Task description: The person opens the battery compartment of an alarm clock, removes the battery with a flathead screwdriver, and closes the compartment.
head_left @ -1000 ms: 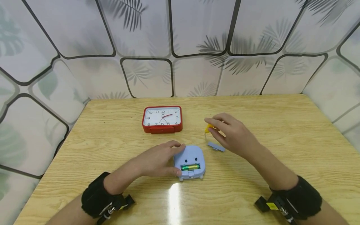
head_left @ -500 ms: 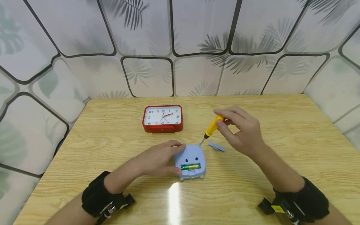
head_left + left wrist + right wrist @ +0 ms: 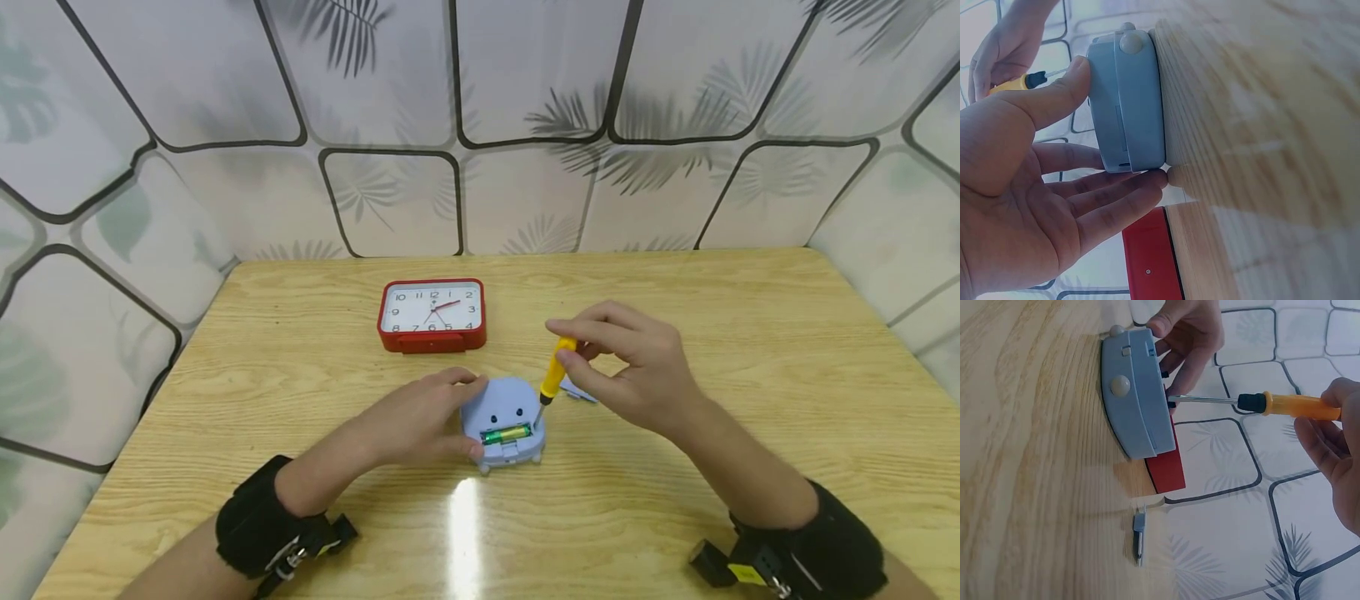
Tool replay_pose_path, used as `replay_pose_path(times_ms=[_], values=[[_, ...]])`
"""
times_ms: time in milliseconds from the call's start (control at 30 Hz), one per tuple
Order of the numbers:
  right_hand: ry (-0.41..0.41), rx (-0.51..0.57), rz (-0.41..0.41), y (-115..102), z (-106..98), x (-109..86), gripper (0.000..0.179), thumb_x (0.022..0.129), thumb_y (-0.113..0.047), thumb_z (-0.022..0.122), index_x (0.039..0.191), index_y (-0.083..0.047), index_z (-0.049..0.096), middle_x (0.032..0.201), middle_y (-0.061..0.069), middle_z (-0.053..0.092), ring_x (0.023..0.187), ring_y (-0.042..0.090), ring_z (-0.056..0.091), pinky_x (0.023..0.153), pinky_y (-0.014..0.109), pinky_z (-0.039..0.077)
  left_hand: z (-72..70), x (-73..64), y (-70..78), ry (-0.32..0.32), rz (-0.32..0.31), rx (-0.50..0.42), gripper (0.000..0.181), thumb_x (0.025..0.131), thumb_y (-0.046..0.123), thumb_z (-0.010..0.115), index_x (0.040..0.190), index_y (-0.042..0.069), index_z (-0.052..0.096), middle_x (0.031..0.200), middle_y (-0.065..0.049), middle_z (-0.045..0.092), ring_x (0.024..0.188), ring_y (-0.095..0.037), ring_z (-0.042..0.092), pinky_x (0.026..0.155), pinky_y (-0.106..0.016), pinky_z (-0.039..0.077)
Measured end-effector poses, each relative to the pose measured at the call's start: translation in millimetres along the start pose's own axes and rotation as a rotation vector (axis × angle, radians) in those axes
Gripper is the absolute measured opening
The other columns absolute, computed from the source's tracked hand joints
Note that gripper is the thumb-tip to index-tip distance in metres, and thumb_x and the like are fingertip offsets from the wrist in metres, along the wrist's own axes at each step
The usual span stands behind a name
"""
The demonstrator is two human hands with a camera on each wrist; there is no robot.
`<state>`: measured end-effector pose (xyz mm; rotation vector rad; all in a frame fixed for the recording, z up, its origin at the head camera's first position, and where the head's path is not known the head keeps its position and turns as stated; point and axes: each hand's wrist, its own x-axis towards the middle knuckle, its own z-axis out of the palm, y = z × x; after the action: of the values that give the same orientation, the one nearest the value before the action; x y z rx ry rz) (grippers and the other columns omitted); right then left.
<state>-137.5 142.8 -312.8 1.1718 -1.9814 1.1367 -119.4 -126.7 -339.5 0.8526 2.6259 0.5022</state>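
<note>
Indoors, over a woodgrain tabletop (image 3: 735,333) by patterned walls (image 3: 393,204), the left grip (image 3: 416,421) holds a case (image 3: 504,396), the right grip (image 3: 633,362) a screwdriver (image 3: 557,371).

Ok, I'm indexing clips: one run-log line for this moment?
left hand: grips blue device; right hand: holds yellow screwdriver, tip at device; battery: exposed; blue piece: beside device; red clock: farther back

Blue piece (image 3: 579,392): partly hidden by right hand (image 3: 630,362). Red clock (image 3: 1152,253): cut off at left wrist view's lower edge. Yellow screwdriver (image 3: 1294,406): handle end concealed in the same hand.
</note>
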Motion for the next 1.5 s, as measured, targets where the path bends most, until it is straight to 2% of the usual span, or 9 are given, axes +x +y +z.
replay_pose_path(times_ms=[300,433,533,600,700,833,1033,1167,1500], values=[[-0.045,-0.024,0.006,-1.7,3.8,-1.5,0.031,0.097,-0.030,0.063,0.105,-0.003,0.076,0.087,0.006,0.068,0.070,0.011,0.065,0.068,0.013,0.054,-0.7,0.3,0.1,0.003,-0.018,0.000,0.087,0.083,0.047,0.078,0.151,0.006,0.042,0.150,-0.012,0.048,0.134,-0.027,0.050,0.111,-0.044,0.043],[-0.101,-0.019,0.041,-0.3,-1.4,-0.9,0.016,0.089,-0.012,0.073,0.101,-0.001,0.074,0.089,0.007,0.070,0.072,0.012,0.066,0.068,0.014,0.056,-0.7,0.6,-0.1,-0.001,-0.019,0.003,0.088,0.083,0.047,0.078,0.152,0.006,0.041,0.151,-0.012,0.048,0.135,-0.026,0.049,0.112,-0.043,0.042],[-0.175,-0.062,0.098,2.2,-9.1,-0.1,0.022,0.078,0.000,0.079,0.098,-0.003,0.071,0.089,0.004,0.071,0.074,0.009,0.066,0.066,0.014,0.056,-0.4,0.8,-0.6,-0.001,-0.011,0.004,0.087,0.084,0.046,0.078,0.152,0.006,0.041,0.150,-0.012,0.048,0.134,-0.026,0.049,0.112,-0.043,0.042],[-0.231,-0.086,0.145,3.4,-15.0,0.7,0.026,0.074,0.002,0.082,0.096,-0.005,0.070,0.088,0.000,0.070,0.074,0.006,0.065,0.065,0.014,0.056,-0.1,0.9,-0.9,0.003,-0.004,0.004,0.087,0.084,0.045,0.078,0.152,0.005,0.041,0.150,-0.013,0.048,0.134,-0.027,0.050,0.112,-0.044,0.042],[-0.307,-0.121,0.221,3.8,-23.9,2.3,0.025,0.076,-0.002,0.084,0.095,-0.008,0.069,0.087,-0.005,0.069,0.075,0.004,0.063,0.063,0.016,0.056,0.2,0.8,-1.2,0.007,0.006,0.006,0.086,0.085,0.044,0.078,0.151,0.004,0.041,0.150,-0.014,0.048,0.134,-0.028,0.050,0.112,-0.044,0.042],[-0.414,-0.203,0.307,3.6,-34.2,4.5,0.023,0.077,-0.004,0.085,0.095,-0.008,0.070,0.087,-0.004,0.069,0.073,0.005,0.062,0.061,0.019,0.056,0.4,1.0,-1.4,0.009,0.014,0.005,0.086,0.085,0.044,0.078,0.151,0.003,0.042,0.149,-0.015,0.048,0.133,-0.028,0.050,0.112,-0.044,0.042],[-0.644,-0.379,0.432,9.5,-41.1,4.9,0.020,0.083,-0.016,0.081,0.099,-0.006,0.075,0.092,0.002,0.070,0.073,0.009,0.059,0.063,0.027,0.052,-0.2,1.1,-0.6,0.012,0.020,0.001,0.086,0.084,0.043,0.079,0.151,0.003,0.042,0.149,-0.015,0.049,0.132,-0.028,0.051,0.111,-0.043,0.043],[-0.766,-0.388,0.460,13.8,-41.4,2.3,0.016,0.087,-0.017,0.078,0.100,-0.007,0.076,0.094,0.002,0.070,0.078,0.013,0.062,0.067,0.031,0.053,-0.7,1.1,0.0,0.010,0.021,-0.003,0.086,0.084,0.043,0.079,0.151,0.002,0.042,0.149,-0.015,0.049,0.132,-0.028,0.051,0.111,-0.043,0.043],[-0.915,-0.350,0.512,15.4,-38.3,-2.8,0.011,0.091,-0.016,0.073,0.101,-0.011,0.075,0.097,-0.001,0.072,0.086,0.016,0.066,0.075,0.037,0.056,-0.8,1.1,-0.2,0.006,0.020,-0.004,0.087,0.084,0.044,0.078,0.151,0.003,0.041,0.148,-0.015,0.049,0.131,-0.028,0.052,0.110,-0.043,0.044]])
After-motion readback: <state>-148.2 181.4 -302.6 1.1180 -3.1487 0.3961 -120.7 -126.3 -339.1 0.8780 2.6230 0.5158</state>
